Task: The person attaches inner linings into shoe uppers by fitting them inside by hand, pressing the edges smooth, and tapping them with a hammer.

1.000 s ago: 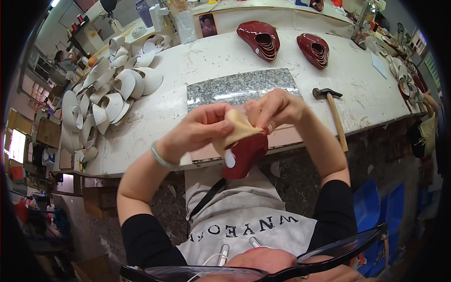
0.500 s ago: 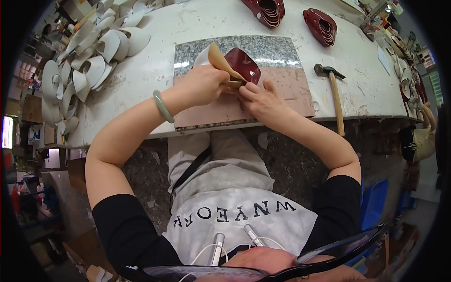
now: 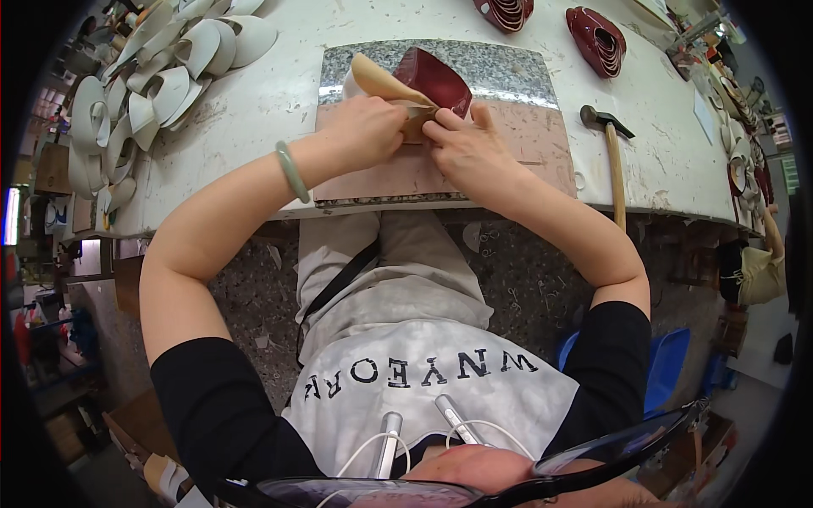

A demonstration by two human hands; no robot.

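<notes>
Over a board on the workbench, both of my hands hold a shoe upper with a glossy dark red outer piece (image 3: 434,80) and a tan and white lining (image 3: 383,79). My left hand (image 3: 370,129) is closed on the lining side, a green bangle (image 3: 292,172) round its wrist. Against the lower edge of the upper, my right hand (image 3: 470,152) pinches with thumb and fingers. The two hands nearly meet there, and their fingers partly hide that edge. The board has a speckled stone surface (image 3: 517,68) at the far side and a pinkish sheet (image 3: 533,157) at the near side.
A hammer (image 3: 616,165) with a wooden handle lies right of the board, its handle reaching the bench edge. Nested dark red uppers (image 3: 597,41) sit at the far right. White curved shoe pieces (image 3: 174,89) pile up at the left. A blue stool (image 3: 667,368) stands below the right side.
The upper has tilted in my hands: its lining leans further left and lies flatter. My fingers stay at its lower edge. The whole view has shifted slightly, so the bench sits higher in it.
</notes>
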